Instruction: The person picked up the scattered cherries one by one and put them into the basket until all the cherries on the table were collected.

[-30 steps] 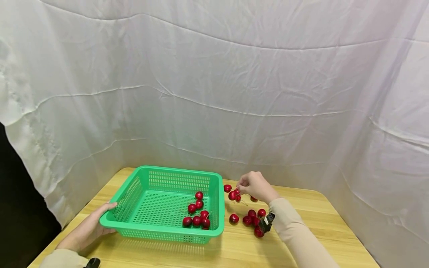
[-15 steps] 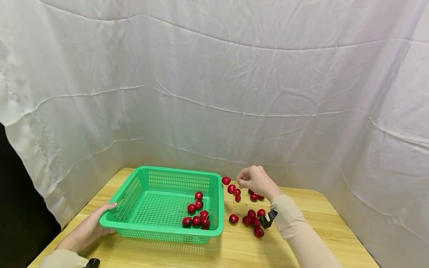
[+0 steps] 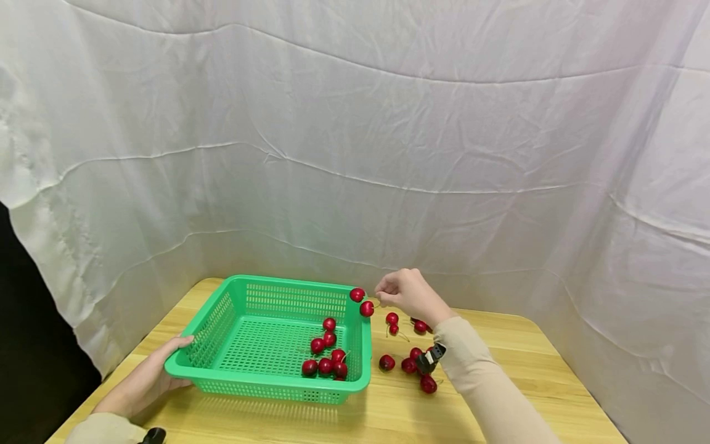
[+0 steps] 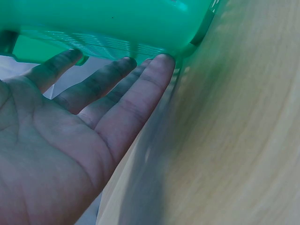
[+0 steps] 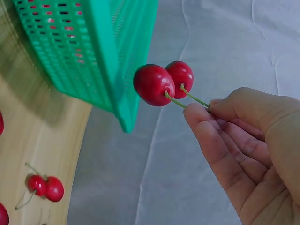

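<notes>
Two red cherries (image 5: 153,85) hang by their green stems from my right hand (image 3: 409,292), pinched between thumb and fingertips. In the head view these cherries (image 3: 367,309) are at the right rim of a green plastic basket (image 3: 266,381). My left hand (image 3: 152,377) holds the basket by its front left corner, the thumb over the rim. In the left wrist view, the fairly straight fingers of my left hand (image 4: 93,108) touch the basket wall (image 4: 112,23) from outside. Several cherries (image 3: 325,366) lie inside the basket, toward its right side.
On the wooden table (image 3: 499,345), right of the basket, lies a cluster of cherries (image 3: 409,365) partly hidden by my right wrist. A single cherry (image 3: 387,362) and a pair of cherries (image 3: 392,318) lie nearer the basket. A white curtain (image 3: 355,154) encloses the table behind.
My right hand has lifted two cherries by their stems off the table and carried them left to the basket's right rim. My left hand and the basket have stayed put.
</notes>
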Demonstrator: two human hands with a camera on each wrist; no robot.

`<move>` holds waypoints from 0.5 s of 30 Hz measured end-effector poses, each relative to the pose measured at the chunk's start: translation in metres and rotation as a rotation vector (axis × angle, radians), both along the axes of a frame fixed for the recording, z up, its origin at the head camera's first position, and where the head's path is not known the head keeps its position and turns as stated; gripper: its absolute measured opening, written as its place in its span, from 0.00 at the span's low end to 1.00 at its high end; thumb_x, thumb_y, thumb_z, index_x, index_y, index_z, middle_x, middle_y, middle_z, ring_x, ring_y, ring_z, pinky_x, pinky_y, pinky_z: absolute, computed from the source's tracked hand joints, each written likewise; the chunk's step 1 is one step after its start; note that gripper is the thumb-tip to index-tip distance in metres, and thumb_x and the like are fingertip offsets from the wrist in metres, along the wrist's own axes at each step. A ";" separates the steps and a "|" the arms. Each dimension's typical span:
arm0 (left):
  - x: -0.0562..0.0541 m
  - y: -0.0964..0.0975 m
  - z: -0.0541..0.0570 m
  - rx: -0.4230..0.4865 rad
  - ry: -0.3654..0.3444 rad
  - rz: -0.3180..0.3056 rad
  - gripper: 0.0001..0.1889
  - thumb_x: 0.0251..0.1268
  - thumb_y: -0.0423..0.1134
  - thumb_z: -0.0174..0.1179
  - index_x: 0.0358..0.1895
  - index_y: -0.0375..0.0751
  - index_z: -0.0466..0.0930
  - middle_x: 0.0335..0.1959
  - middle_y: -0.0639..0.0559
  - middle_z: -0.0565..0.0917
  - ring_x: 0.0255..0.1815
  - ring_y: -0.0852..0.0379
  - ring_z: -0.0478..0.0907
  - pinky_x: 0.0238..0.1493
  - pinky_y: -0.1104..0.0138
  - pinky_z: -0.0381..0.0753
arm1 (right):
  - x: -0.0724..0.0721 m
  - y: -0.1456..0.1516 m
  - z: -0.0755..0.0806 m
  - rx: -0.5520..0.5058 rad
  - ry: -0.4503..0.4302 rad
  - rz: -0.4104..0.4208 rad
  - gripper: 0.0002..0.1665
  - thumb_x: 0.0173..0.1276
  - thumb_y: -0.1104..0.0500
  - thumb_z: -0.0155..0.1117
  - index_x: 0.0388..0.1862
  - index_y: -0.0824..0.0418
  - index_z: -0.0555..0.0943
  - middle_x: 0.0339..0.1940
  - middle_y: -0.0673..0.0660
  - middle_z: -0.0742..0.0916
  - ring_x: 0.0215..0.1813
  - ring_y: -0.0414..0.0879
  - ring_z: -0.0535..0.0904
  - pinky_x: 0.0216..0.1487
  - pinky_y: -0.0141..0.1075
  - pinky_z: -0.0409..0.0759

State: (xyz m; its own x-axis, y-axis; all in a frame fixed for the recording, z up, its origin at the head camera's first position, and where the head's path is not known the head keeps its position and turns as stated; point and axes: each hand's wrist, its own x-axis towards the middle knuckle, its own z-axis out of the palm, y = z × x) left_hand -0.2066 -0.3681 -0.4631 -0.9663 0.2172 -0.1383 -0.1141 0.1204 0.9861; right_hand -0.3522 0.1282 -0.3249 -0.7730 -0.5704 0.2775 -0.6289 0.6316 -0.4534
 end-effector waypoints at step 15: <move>0.003 0.003 0.003 -0.003 -0.004 0.028 0.41 0.91 0.54 0.31 0.85 0.27 0.27 0.73 0.32 0.66 0.58 0.63 0.80 0.59 0.61 0.83 | 0.003 -0.038 -0.009 0.021 -0.092 0.091 0.06 0.76 0.63 0.71 0.40 0.61 0.92 0.31 0.51 0.94 0.35 0.45 0.92 0.40 0.32 0.88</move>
